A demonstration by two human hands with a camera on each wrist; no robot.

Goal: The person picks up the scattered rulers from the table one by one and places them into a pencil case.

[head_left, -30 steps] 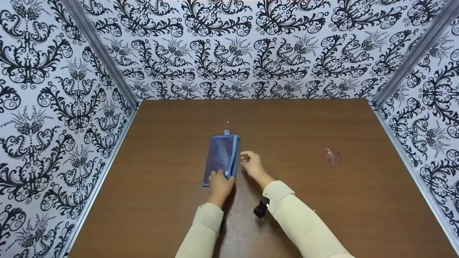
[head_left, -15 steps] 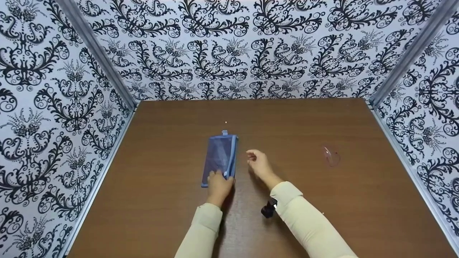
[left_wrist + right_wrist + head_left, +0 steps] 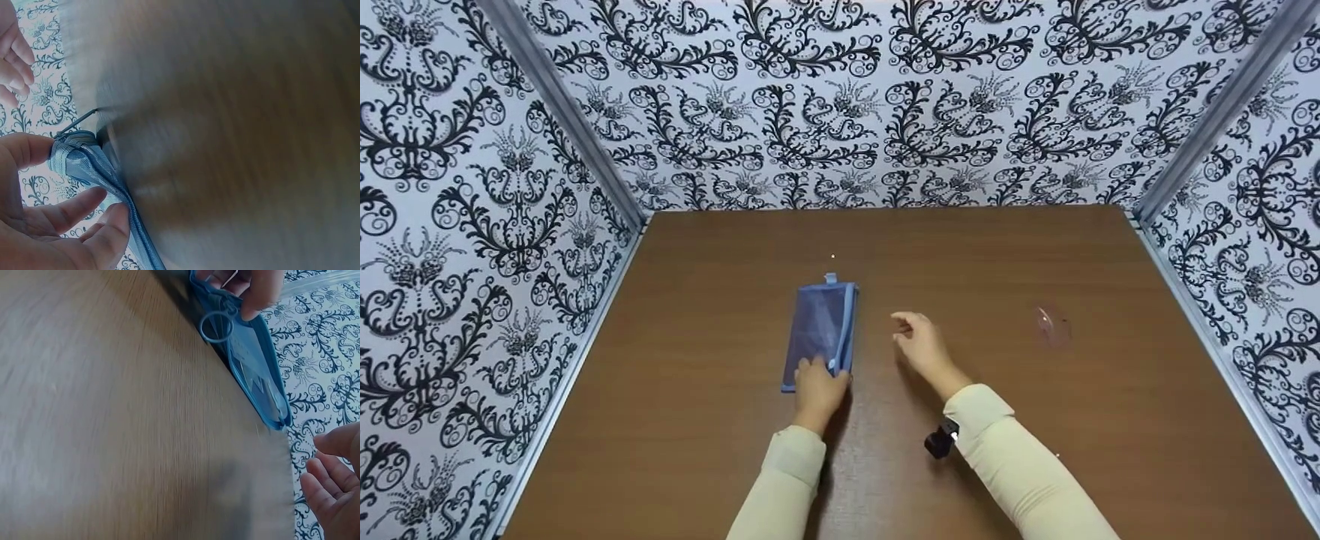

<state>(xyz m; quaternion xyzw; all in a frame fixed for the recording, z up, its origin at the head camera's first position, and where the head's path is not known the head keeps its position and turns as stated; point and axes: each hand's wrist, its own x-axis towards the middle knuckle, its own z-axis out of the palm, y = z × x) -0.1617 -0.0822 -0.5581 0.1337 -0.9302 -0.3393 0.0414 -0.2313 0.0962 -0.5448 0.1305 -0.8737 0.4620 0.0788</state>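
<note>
A blue zip pouch with a see-through face lies lengthwise on the table. My left hand holds its near end, the thumb at the zipper side and the fingers over the face. In the left wrist view the left thumb and fingertips grip the folded fabric. The right wrist view shows the pouch mouth gaping, with a ring-shaped zipper pull hanging near the left hand. My right hand hovers right of the pouch, fingers loosely bent, holding nothing.
A clear, thin, rounded piece lies on the brown table to the right; its kind is hard to make out. Patterned walls stand at the back and both sides. A black camera sits at the right wrist.
My right hand has moved away from the pouch to the right, towards the clear piece. The left hand keeps its hold on the pouch. The head view has shifted slightly.
</note>
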